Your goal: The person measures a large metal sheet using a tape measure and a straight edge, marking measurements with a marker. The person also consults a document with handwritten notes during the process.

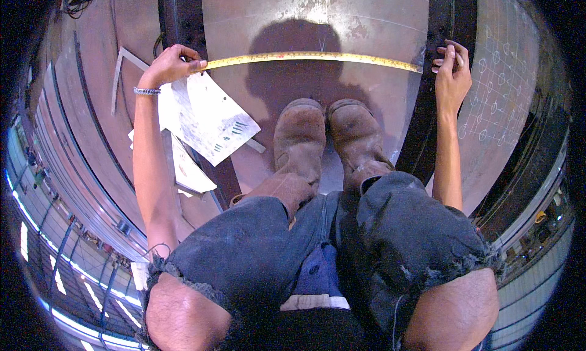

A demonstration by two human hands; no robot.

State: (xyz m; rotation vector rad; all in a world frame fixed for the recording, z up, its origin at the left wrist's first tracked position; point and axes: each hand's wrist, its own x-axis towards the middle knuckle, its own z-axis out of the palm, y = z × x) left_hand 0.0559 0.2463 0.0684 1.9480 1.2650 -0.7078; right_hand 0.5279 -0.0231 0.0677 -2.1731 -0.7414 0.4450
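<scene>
Head view: papers (204, 122) and boots (300, 126) near measuring tape (293, 56)

This looks like a metal fabrication workshop in a large industrial hall: a broad, scuffed grey-brown metal plate (378, 21) fills the upper middle of the frame, white circles and lines marked by hand (502, 78) cover another sheet at upper right, a long yellow measuring tape (293, 56) spans the top centre, and bright white strip lights or windows (24, 241) show at lower left.
</scene>
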